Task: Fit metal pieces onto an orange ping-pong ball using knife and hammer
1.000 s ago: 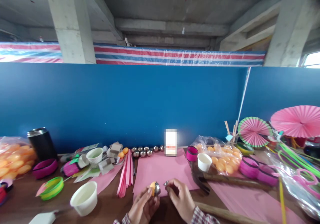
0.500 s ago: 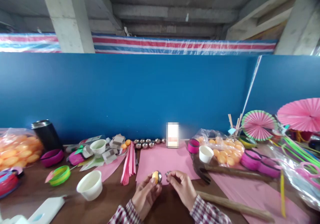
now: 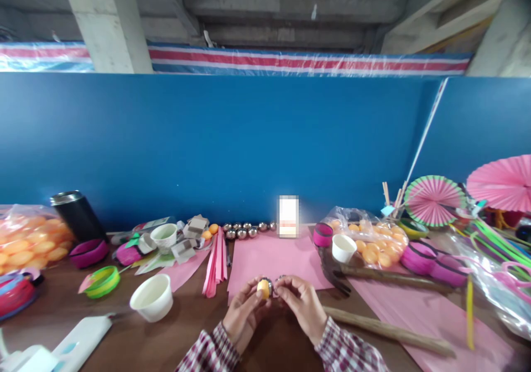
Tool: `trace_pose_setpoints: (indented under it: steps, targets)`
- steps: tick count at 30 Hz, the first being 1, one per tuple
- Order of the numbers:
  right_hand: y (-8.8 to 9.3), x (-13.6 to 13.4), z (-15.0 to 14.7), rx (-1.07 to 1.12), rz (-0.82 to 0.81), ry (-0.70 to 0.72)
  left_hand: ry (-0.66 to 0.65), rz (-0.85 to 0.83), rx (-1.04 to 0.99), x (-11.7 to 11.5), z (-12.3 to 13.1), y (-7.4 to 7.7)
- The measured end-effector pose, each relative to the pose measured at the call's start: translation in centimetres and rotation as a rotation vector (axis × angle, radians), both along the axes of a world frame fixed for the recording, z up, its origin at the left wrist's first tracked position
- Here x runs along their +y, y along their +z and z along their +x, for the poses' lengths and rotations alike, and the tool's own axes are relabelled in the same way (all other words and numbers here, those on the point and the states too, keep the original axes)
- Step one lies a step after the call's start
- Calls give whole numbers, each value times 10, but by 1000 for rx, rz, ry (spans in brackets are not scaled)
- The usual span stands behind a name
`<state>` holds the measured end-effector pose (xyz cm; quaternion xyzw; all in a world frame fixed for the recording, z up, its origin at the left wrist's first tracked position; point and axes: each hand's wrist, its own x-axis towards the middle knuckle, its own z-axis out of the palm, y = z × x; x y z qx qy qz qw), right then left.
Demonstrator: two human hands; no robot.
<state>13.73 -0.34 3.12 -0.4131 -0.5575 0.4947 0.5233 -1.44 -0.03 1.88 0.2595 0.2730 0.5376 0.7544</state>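
My left hand (image 3: 245,312) is closed round a shiny steel-coloured ball with a yellow-orange part (image 3: 263,288) facing me. Whether the two are joined, I cannot tell. Close by on the right, my right hand (image 3: 302,301) pinches a small shiny metal piece, mostly hidden by the fingertips. Both hands are above the near edge of a pink paper sheet (image 3: 274,258). Behind that sheet stands a row of shiny metal balls (image 3: 241,232).
Left are a white bowl (image 3: 151,297), folded pink strips (image 3: 214,264), a black flask (image 3: 78,217) and bagged orange balls (image 3: 33,242). On the right lie a wooden-handled hammer (image 3: 385,277), a wooden stick (image 3: 390,327), a white cup (image 3: 343,248) and another bag of orange balls (image 3: 377,247).
The hands have come closer together, bringing the small metal piece up near the shiny ball. The orange part has turned more towards me. The view has tilted slightly down.
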Motion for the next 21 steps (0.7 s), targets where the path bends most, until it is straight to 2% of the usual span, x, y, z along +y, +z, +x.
trace_pose_setpoints:
  steps: [9,21]
  targets:
    - [-3,0,-1,-94,69,-46,4,-1,40,-3,1,1]
    - [-8,2,-2,26,-8,8,22,13,107,-4,5,4]
